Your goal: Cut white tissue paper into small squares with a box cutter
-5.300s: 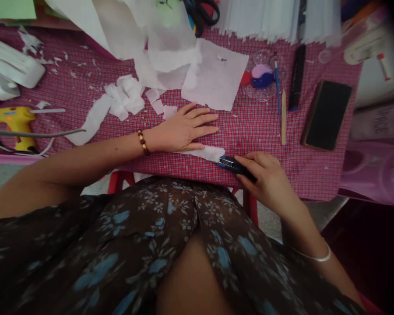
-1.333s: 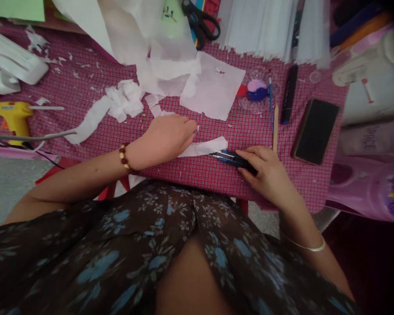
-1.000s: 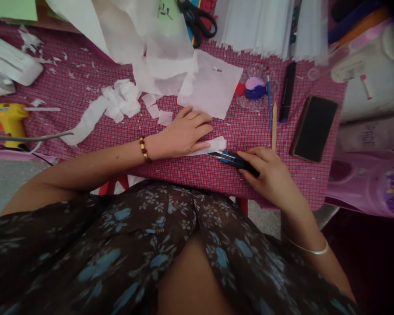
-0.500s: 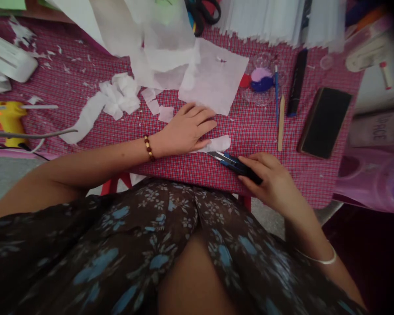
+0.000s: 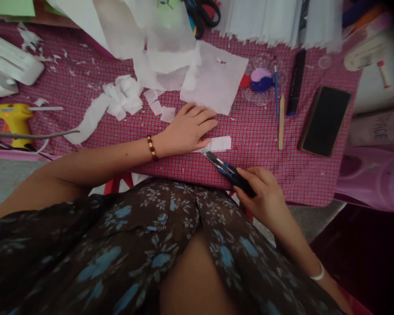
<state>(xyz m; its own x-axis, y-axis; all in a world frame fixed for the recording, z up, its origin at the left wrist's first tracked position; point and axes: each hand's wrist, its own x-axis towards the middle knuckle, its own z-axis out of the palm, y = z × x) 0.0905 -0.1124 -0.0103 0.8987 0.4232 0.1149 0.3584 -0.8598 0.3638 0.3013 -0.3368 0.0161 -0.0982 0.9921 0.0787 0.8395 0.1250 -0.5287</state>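
Note:
My left hand (image 5: 188, 131) lies flat on the checked cloth with its fingers stretched out, the thumb pressing a small white paper strip (image 5: 220, 143). In my right hand (image 5: 261, 192) is a utility knife (image 5: 231, 173) with a dark and blue body. Its blade tip is at the strip's lower edge, close to my left thumb. Part of the strip is hidden under my left hand. Beyond my left fingers lies a larger white paper sheet (image 5: 213, 78), and small cut paper squares (image 5: 167, 114) lie beside the hand.
A yellow glue gun (image 5: 16, 120) and its cable are at the left, near crumpled paper pieces (image 5: 123, 96). On the right lie a wooden stick (image 5: 281, 124), a thin blue brush (image 5: 276, 94), a black marker (image 5: 296, 83) and a dark phone (image 5: 326, 120). Scissors (image 5: 202, 15) rest at the back.
My right hand and the knife have shifted slightly left and toward my body, the knife now at a steeper angle. The strip's right end looks squarer. My left hand stays nearly in place.

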